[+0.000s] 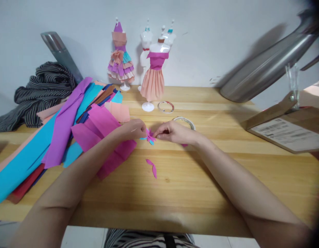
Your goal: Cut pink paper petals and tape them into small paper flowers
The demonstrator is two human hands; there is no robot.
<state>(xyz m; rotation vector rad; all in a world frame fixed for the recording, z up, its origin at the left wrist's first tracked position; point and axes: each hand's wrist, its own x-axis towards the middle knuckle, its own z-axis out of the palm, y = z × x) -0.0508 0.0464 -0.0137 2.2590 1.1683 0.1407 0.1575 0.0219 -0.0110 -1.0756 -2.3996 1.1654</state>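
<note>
A small flower of pink and blue crepe paper (150, 137) lies between my two hands, low over the wooden table. My left hand (135, 130) is closed at the flower's left edge, fingertips pinched; what they grip is hidden. From the other side, my right hand (172, 132) pinches a pink petal of the flower between thumb and forefinger. A loose twisted scrap of pink paper (152, 168) rests on the table nearer me. Behind my right hand lies a roll of tape (186, 121), partly covered, with a bit of pink paper (184, 145) below the wrist.
Crepe paper sheets (63, 127) are heaped at left beside a striped cloth (45, 89) and a leaning steel flask (58, 51). Mini mannequins in paper dresses (152, 82) stand along the wall, near a second ring (166, 107). A cardboard box (285, 127) and metal jug (265, 65) occupy the right.
</note>
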